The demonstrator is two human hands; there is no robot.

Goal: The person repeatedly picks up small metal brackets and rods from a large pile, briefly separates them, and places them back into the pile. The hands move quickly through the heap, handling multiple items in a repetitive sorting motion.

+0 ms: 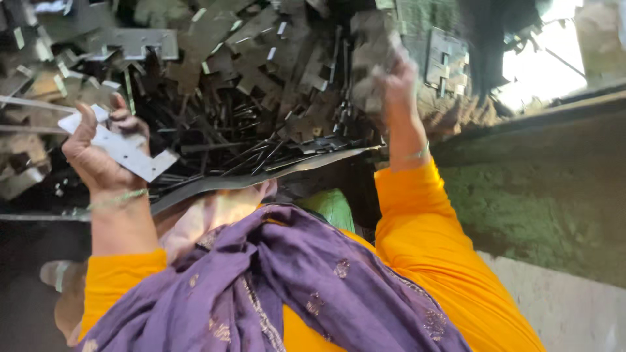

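The left hand (98,153) is raised with the wrist bent back, palm turned up, its fingers (124,120) curled over a flat pale metal plate (127,151) with small holes, held at the left. The right hand (398,81) reaches farther out, forearm upright, fingers closed on a blurred grey metal piece (372,58) above the heap of dark metal scraps (261,98).
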